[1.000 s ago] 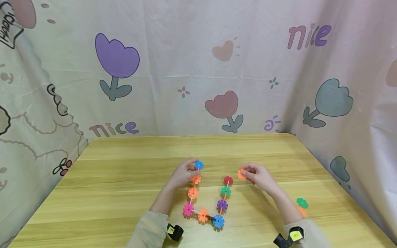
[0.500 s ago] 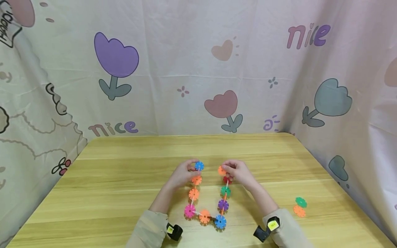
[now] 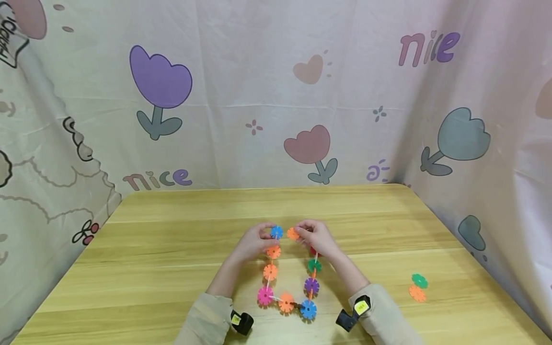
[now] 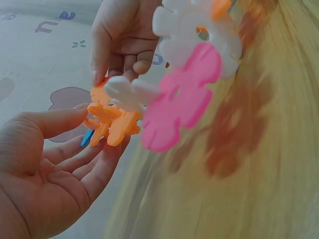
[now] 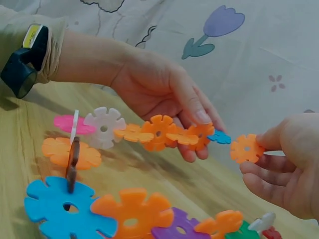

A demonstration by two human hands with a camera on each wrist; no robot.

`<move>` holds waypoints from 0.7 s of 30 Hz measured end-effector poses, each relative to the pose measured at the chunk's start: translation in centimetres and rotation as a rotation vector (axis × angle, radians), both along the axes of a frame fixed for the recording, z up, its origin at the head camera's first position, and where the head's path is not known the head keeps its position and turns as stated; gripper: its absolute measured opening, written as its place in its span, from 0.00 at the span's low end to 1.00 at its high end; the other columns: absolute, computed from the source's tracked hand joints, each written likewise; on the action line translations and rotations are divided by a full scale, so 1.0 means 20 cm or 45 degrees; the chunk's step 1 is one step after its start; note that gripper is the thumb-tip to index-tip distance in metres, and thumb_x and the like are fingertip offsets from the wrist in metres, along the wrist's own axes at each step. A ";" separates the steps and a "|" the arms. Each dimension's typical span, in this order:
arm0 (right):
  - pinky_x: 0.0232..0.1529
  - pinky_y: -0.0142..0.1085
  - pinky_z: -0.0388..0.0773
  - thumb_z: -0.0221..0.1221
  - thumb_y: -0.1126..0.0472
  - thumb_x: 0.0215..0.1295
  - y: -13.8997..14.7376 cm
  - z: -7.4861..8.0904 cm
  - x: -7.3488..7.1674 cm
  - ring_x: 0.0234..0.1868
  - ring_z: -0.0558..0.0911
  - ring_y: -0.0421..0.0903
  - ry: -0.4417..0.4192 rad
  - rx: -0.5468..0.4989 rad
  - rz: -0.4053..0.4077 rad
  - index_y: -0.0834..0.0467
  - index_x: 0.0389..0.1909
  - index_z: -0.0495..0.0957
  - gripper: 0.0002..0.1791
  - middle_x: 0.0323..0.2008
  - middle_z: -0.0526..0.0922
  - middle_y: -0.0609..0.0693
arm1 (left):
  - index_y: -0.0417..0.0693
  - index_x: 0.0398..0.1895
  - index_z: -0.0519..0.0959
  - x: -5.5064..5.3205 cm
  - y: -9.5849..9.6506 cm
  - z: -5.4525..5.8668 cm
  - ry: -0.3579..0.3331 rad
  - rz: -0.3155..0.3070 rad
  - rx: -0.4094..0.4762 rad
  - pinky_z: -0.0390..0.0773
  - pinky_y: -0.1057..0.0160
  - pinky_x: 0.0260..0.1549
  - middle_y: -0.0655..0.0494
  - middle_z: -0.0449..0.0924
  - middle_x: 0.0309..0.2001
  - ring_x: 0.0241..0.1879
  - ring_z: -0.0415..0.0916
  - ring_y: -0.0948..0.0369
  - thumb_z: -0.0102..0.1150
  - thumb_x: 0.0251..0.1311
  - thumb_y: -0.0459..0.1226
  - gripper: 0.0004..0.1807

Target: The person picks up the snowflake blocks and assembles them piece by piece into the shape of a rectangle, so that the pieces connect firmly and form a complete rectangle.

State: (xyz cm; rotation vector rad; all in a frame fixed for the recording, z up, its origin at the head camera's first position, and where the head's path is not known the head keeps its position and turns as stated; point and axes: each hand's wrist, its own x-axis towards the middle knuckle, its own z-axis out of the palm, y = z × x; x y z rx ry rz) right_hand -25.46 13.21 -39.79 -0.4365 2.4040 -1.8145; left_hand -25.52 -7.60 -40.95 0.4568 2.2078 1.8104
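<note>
A U-shaped chain of notched plastic snowflake discs runs between the hands, with a pink disc (image 3: 265, 295) and a blue disc (image 3: 308, 310) at its near corners. The left hand (image 3: 253, 244) pinches the chain's far left end, thumb on an orange disc (image 5: 200, 133) beside the blue end disc (image 5: 219, 137). Between thumb and fingers the right hand (image 3: 316, 237) pinches a single orange disc (image 5: 239, 152), its edge close to that blue end disc. The red disc (image 3: 313, 250) at the chain's other end is partly hidden by the right hand.
A loose green disc (image 3: 419, 281) and an orange disc (image 3: 417, 293) lie together on the wooden table (image 3: 172, 268) at the right. A printed curtain (image 3: 241, 72) hangs behind the table and along both sides.
The right hand has carried its orange disc leftward, past the red end, to beside the blue end disc. The left hand keeps its hold in nearly the same place.
</note>
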 end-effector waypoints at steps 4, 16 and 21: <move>0.34 0.55 0.77 0.52 0.68 0.66 -0.02 0.05 0.04 0.34 0.77 0.70 0.046 0.015 0.037 0.75 0.40 0.74 0.12 0.31 0.79 0.69 | 0.33 0.58 0.66 0.00 0.00 0.00 -0.002 -0.005 -0.002 0.76 0.62 0.26 0.40 0.80 0.36 0.29 0.77 0.60 0.58 0.57 0.29 0.25; 0.33 0.45 0.79 0.56 0.64 0.64 -0.02 -0.07 -0.02 0.32 0.79 0.61 0.083 0.026 0.032 0.69 0.37 0.78 0.10 0.29 0.81 0.59 | 0.29 0.60 0.63 0.02 0.01 0.03 -0.002 -0.016 -0.020 0.78 0.60 0.32 0.35 0.79 0.39 0.35 0.79 0.54 0.56 0.58 0.28 0.27; 0.39 0.49 0.78 0.58 0.65 0.62 -0.02 -0.07 -0.02 0.36 0.79 0.63 0.069 -0.002 0.054 0.70 0.38 0.78 0.10 0.32 0.81 0.63 | 0.25 0.59 0.61 0.05 0.02 0.08 0.003 -0.035 -0.027 0.78 0.58 0.35 0.29 0.76 0.41 0.35 0.79 0.52 0.55 0.58 0.27 0.26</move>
